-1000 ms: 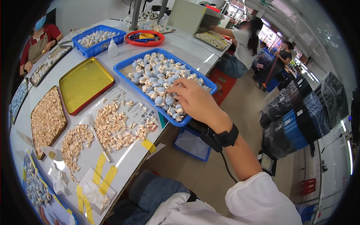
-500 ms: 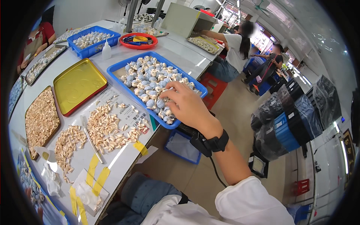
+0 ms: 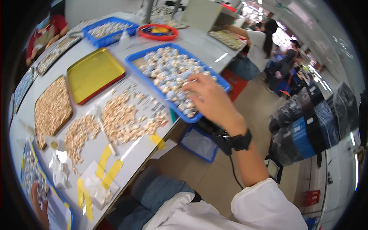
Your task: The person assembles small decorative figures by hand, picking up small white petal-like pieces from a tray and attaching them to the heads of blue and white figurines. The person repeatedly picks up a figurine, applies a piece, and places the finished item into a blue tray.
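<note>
My right hand reaches over the near right part of a blue tray heaped with small rounded blue-and-cream pieces. Its fingers are bent and apart at the pieces, with nothing plainly held; their tips are partly hidden. A black strap with a small box and cable sits on that wrist. At the lower left edge, my left hand shows only in part, fingers spread by a second blue-rimmed tray with similar blue pieces.
Small pale pointed pieces lie loose on the white table around a thin stick-like tool. Beyond are a gold tray, a full tray of pale pieces and a red basket. Yellow tape marks the front edge. Co-workers sit nearby.
The whole view has shifted, so the table appears further right and higher. My left hand has come further into view at the lower left. My right hand stays over the tray.
</note>
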`<action>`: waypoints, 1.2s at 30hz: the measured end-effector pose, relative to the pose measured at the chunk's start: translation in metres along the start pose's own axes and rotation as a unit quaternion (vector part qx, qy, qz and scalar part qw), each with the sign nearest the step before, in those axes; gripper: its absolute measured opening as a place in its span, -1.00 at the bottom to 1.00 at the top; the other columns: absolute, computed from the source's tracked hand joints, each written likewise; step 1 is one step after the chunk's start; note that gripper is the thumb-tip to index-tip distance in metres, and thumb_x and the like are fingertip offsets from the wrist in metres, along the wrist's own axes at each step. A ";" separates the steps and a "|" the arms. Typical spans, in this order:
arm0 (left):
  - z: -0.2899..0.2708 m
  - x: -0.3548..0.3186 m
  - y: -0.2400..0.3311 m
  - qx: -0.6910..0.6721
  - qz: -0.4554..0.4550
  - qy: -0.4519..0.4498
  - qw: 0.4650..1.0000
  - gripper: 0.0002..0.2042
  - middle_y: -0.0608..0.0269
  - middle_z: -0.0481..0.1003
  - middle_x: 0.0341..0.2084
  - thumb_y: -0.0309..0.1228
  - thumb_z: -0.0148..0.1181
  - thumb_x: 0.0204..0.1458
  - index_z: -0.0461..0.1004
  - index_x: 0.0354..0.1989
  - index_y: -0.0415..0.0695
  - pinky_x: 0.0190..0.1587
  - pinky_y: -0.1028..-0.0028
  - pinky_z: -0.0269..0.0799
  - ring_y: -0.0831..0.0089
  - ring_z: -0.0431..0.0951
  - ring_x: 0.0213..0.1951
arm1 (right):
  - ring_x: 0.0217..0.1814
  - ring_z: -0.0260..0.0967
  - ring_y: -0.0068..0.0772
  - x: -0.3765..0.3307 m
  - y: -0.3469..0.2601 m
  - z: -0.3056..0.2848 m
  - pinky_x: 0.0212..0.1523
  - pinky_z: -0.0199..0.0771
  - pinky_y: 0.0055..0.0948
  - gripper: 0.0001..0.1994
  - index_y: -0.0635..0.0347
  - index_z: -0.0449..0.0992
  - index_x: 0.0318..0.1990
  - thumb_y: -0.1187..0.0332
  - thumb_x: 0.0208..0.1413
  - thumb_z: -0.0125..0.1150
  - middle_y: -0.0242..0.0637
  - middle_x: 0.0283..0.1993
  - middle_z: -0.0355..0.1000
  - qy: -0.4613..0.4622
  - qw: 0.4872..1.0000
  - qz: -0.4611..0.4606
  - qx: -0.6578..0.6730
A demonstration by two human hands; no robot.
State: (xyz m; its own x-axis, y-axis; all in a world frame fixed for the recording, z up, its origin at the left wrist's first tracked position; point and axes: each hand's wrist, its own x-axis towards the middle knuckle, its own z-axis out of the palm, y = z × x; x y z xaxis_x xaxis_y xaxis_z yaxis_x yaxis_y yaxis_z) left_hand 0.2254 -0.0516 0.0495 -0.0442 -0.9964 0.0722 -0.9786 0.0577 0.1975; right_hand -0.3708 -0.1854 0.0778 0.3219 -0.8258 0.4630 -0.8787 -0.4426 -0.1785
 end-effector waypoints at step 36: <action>-0.029 -0.030 0.025 -0.177 -0.146 -0.007 0.973 -0.85 0.26 0.23 -0.24 -0.57 -0.01 -0.15 0.28 -0.36 -0.16 -0.30 0.63 0.16 0.61 0.25 -0.30 | -0.24 0.29 -0.25 0.051 -0.041 0.069 -0.14 0.18 -0.34 -0.96 0.20 0.47 -0.58 0.53 -0.26 0.10 -0.21 -0.45 0.38 -0.144 0.960 -0.158 -0.183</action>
State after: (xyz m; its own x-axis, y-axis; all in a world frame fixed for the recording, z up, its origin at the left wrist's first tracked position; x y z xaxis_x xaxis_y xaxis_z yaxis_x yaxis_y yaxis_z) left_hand 0.2079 -0.0181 0.0803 0.2212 -0.9739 -0.0506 -0.8192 -0.2137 0.5321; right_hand -0.2940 -0.2337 0.0484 0.6311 -0.7557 0.1751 -0.7687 -0.5788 0.2723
